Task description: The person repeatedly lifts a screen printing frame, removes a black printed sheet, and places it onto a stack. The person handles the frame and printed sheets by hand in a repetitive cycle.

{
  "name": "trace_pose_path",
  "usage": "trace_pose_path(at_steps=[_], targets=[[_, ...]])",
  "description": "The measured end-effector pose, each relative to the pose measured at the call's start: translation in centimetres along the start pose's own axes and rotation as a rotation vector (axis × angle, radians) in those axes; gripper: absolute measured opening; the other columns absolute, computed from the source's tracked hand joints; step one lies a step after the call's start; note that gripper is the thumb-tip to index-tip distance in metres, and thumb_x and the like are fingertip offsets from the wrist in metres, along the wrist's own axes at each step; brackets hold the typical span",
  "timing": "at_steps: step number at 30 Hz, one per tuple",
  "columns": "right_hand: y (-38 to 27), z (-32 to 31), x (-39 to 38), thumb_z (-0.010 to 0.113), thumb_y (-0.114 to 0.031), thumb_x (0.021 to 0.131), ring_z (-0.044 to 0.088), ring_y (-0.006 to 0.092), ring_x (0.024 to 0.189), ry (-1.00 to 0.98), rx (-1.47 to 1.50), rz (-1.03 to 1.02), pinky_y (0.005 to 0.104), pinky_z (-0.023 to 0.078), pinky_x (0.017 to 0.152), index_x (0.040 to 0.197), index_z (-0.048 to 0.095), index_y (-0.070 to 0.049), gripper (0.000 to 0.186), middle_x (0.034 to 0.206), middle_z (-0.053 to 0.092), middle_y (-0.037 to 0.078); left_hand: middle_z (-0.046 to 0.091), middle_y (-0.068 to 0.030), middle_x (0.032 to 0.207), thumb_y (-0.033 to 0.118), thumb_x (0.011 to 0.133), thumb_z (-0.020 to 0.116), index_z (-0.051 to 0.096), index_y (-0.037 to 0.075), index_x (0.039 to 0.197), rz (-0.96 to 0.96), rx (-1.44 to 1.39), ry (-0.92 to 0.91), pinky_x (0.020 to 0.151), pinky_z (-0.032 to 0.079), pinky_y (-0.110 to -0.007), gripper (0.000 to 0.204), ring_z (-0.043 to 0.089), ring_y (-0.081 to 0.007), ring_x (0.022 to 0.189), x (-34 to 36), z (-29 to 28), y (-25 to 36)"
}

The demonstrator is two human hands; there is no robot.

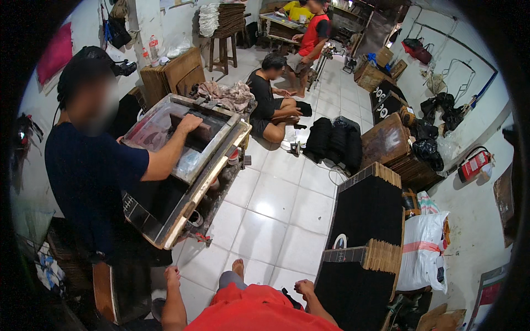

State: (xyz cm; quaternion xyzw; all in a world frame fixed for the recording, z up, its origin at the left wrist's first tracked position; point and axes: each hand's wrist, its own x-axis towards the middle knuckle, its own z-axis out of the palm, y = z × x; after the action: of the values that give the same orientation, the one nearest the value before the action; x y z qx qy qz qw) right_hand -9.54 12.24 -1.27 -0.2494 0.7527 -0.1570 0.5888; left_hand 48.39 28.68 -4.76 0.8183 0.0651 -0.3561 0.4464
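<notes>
Head view: left hand (172, 275) and right hand (303, 288) each have the grip curled closed, apparently empty; black-covered boards (353, 295) lie stacked beside the right. Seemingly between handlings; taking a board would call for an opened grip.

Passage is offered by the white tiled floor (265, 207) between the printing table (210, 182) on the left and the stacks of black panels (367, 215) on the right. Farther off, this lane is narrowed by black bundles (332, 140) and a seated person (264, 102). Ahead of the left hand (173, 276), the way is partly barred by the table's near corner; farther left, room is taken by a standing co-worker (91, 171). Rightward reach from the right hand (303, 287) is blocked by the nearer stack, beyond which a white sack (420, 254) is set.
</notes>
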Motion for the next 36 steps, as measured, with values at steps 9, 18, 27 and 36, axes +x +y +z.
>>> trace_pose_path(at_steps=[9,18,27,36], targets=[[-4.3,5.2,0.1,0.063,-0.005,0.076,0.062,0.0187,0.06,0.037,0.028,-0.045,0.0275,0.049,0.049,0.086,0.059,0.002,0.013,0.071,0.062,0.01,0.051,-0.0049,0.113,0.03,0.075,0.057,0.052,0.009,0.106,-0.213,-0.613,0.049,0.092,0.032,-0.036,0.037,0.044,-0.0212,0.112,2.4,-0.7,8.6],[3.0,2.2,-1.1,0.063,-0.008,0.074,0.058,0.0174,0.05,0.161,-0.137,0.239,0.0317,0.044,0.04,0.075,0.063,-0.001,0.007,0.061,0.059,0.008,0.047,-0.0078,0.121,0.038,0.076,0.059,0.048,0.007,0.117,-0.242,-0.608,0.03,0.095,0.031,-0.035,0.052,0.042,-0.0222,0.117,3.6,0.5,10.5],[2.0,2.9,1.8,0.062,-0.006,0.074,0.06,0.0191,0.054,0.105,-0.002,0.122,0.0306,0.047,0.044,0.079,0.062,0.002,0.009,0.062,0.061,0.011,0.047,-0.0084,0.125,0.033,0.079,0.057,0.05,0.008,0.118,-0.254,-0.606,-0.007,0.095,0.03,-0.036,0.047,0.042,-0.0217,0.117,5.5,0.3,9.3],[-10.6,12.6,3.1,0.065,-0.007,0.073,0.061,0.0163,0.061,-0.115,-0.422,-0.255,0.0293,0.052,0.053,0.082,0.062,0.004,0.015,0.073,0.063,0.011,0.054,-0.0056,0.083,0.031,0.076,0.066,0.056,0.009,0.092,-0.221,-0.405,0.119,0.063,0.041,-0.03,0.028,0.054,-0.017,0.076,3.8,-0.3,12.6]])
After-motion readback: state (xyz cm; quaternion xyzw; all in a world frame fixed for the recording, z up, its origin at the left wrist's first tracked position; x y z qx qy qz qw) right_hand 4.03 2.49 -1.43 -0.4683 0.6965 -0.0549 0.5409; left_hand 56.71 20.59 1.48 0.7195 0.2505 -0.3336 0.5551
